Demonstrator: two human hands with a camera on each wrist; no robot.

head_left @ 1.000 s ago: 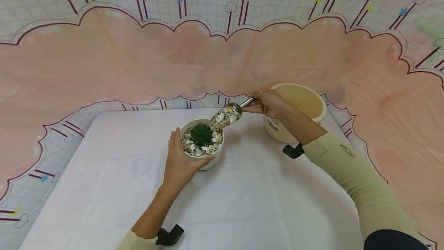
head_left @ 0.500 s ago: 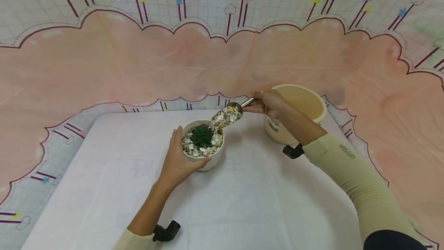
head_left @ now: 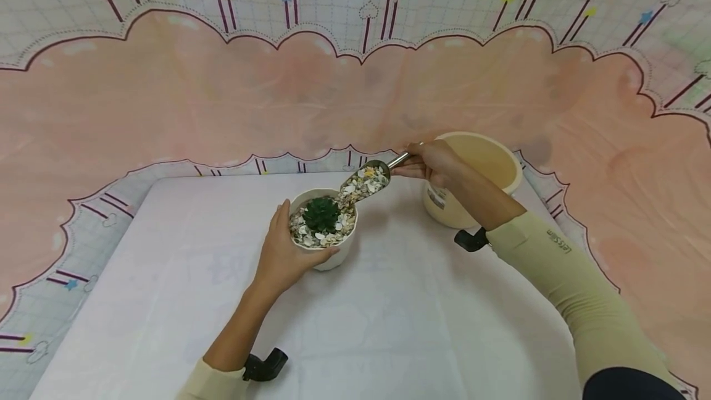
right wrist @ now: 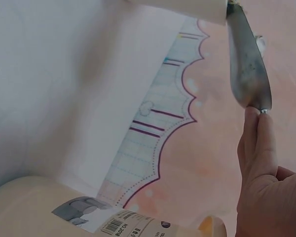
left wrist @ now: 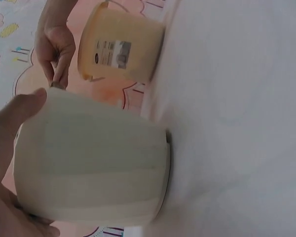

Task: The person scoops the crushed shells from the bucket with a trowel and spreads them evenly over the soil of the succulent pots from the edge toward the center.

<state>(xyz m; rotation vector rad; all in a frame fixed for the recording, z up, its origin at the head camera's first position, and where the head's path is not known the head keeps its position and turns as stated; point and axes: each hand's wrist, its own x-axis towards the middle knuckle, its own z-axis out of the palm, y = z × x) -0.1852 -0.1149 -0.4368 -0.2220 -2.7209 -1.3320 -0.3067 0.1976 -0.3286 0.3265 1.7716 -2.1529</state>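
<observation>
A white faceted flowerpot stands on the white table, holding a dark green succulent ringed by pale pebbles. My left hand grips the pot round its left and front, thumb along the near side; in the left wrist view the pot wall fills the middle. My right hand holds a metal scoop by its handle. Pebbles fill the scoop, and its lip is tilted down at the pot's right rim. From the right wrist view, the underside of the scoop shows, fingers along the handle.
A cream bucket with a label stands behind and below the right forearm, at the table's back right. The white tabletop stretches in front of the pot. A patterned peach cloth covers the background.
The scoop has shifted very slightly right and up. My left wrist has swung a little leftward while the hand stays on the pot. The scoop remains full of pebbles.
</observation>
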